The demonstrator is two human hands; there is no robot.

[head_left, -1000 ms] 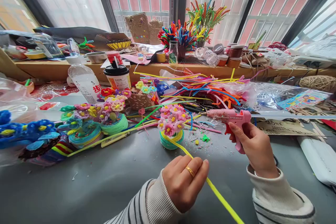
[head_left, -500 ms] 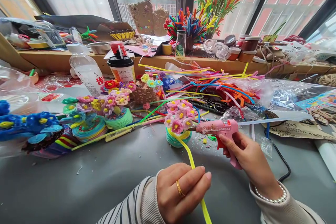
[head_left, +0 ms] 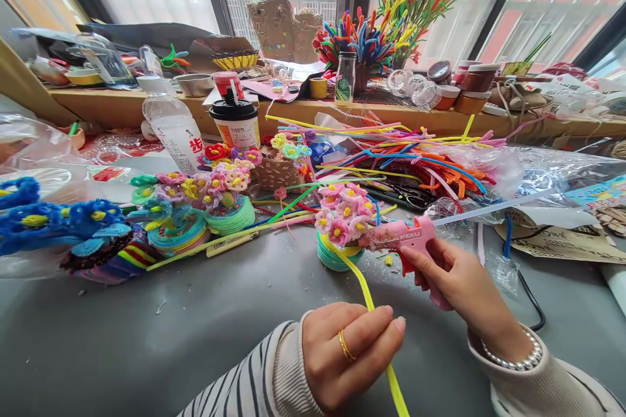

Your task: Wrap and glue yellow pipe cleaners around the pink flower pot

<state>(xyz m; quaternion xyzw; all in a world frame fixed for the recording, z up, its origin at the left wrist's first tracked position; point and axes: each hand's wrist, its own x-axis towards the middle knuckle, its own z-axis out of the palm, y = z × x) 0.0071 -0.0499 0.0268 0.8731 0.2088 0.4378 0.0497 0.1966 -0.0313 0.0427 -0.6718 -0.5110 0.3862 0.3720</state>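
Observation:
My right hand (head_left: 457, 280) is wrapped round the handle of a pink glue gun (head_left: 398, 234), a long clear glue stick (head_left: 493, 207) jutting from its back. The nozzle points left and reaches the rim of a small teal-and-yellow wound pot (head_left: 332, 255). Pink pipe-cleaner flowers (head_left: 345, 210) with yellow centres top that pot and partly hide the nozzle tip. Between the fingers of my left hand (head_left: 349, 355) runs a yellow pipe-cleaner strand (head_left: 360, 280), stretching from the pot's rim down past my hand. It looks like more than one strand side by side.
Left of the pot stand more flower pots (head_left: 176, 231) and a blue-flowered one (head_left: 73, 221). Behind lie a heap of loose pipe cleaners (head_left: 420, 159), a water bottle (head_left: 171, 120) and a lidded cup (head_left: 235, 125). The gun's black cord (head_left: 533, 296) trails at right.
The whole view has shifted slightly, so everything sits a little further right. The glue gun's rear has tipped up a bit, its nozzle staying by the pot's rim. Both grips are unchanged.

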